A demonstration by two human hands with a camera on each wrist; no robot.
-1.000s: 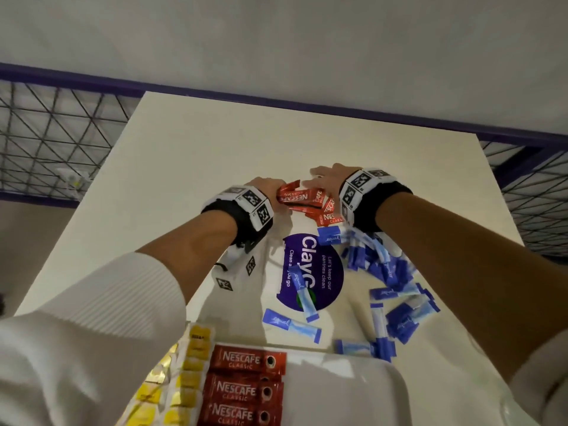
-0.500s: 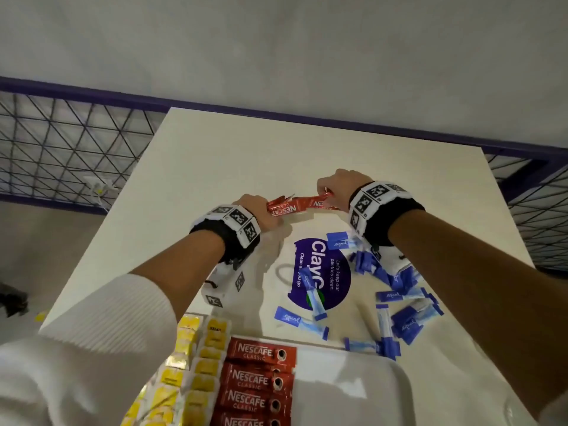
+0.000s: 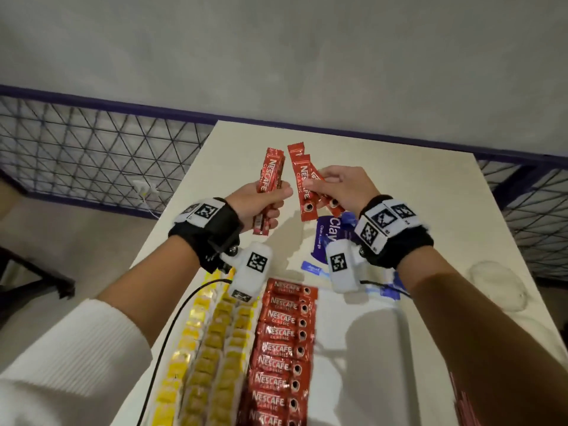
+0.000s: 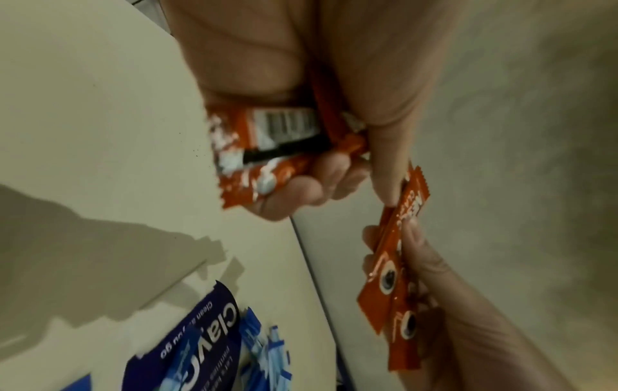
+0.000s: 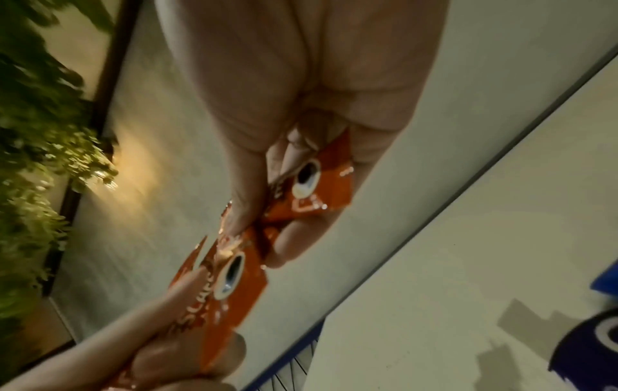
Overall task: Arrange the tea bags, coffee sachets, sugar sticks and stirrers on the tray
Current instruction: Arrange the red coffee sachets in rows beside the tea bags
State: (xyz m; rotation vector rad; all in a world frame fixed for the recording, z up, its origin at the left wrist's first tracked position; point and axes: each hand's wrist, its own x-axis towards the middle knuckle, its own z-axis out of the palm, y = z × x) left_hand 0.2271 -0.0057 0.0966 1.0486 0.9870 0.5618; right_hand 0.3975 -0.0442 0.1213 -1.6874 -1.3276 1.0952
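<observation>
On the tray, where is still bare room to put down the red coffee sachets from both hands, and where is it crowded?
The bare patch of the tray lies right of the red coffee row, toward the stirrers at the right edge. Left of that row it is crowded with yellow tea bags. Beyond the tray, blue sugar sticks litter the table around the purple sticker.

— Left hand (image 3: 259, 199)? Raised above the table, palm turned inward, fingers and thumb curled round red sachets held upright.

— Right hand (image 3: 339, 187)? Raised level with the left, close beside it, thumb and fingers pinching a fanned bunch of red sachets. Both forearms bare, extended forward, banded at the wrists.
</observation>
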